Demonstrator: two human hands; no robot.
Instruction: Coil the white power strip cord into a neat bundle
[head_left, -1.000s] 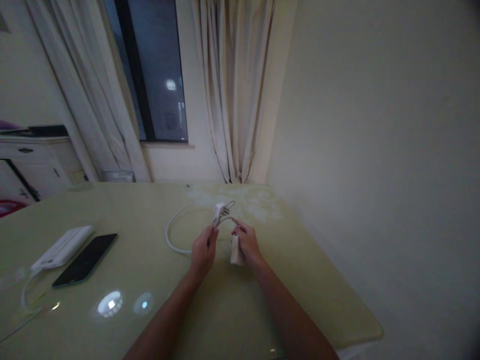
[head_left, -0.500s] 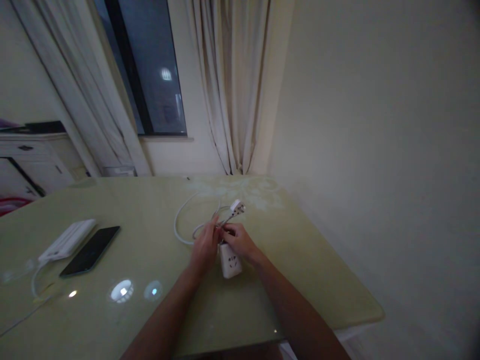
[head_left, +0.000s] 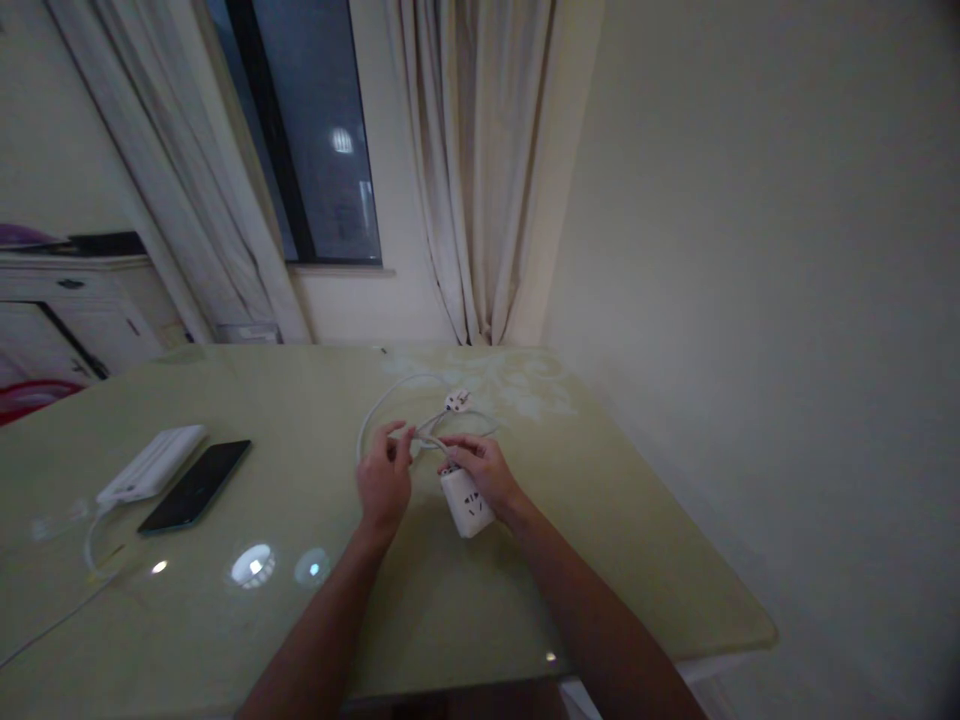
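A short white power strip (head_left: 466, 505) with dark socket slots is tilted above the near middle of the table. My right hand (head_left: 489, 472) is closed around its far right end, where the cable leaves it. To the left, my left hand (head_left: 385, 482) pinches the white cable (head_left: 373, 408) between thumb and fingertips. The cable loops loosely over the table beyond both hands. At its far end, a white plug (head_left: 458, 401) lies just past my fingers. Parts of the cable near my fingertips are hidden.
A black phone (head_left: 196, 487) lies on the left of the glossy green table (head_left: 300, 400), beside a white power bank-like block (head_left: 152, 464) with a thin cord. A wall (head_left: 750, 300) runs along the right side. Curtains (head_left: 480, 180) hang behind the table.
My left hand has moved left, away from my right hand, drawing a stretch of cable between them. The plug has shifted slightly left and away. The camera view has shifted a little.
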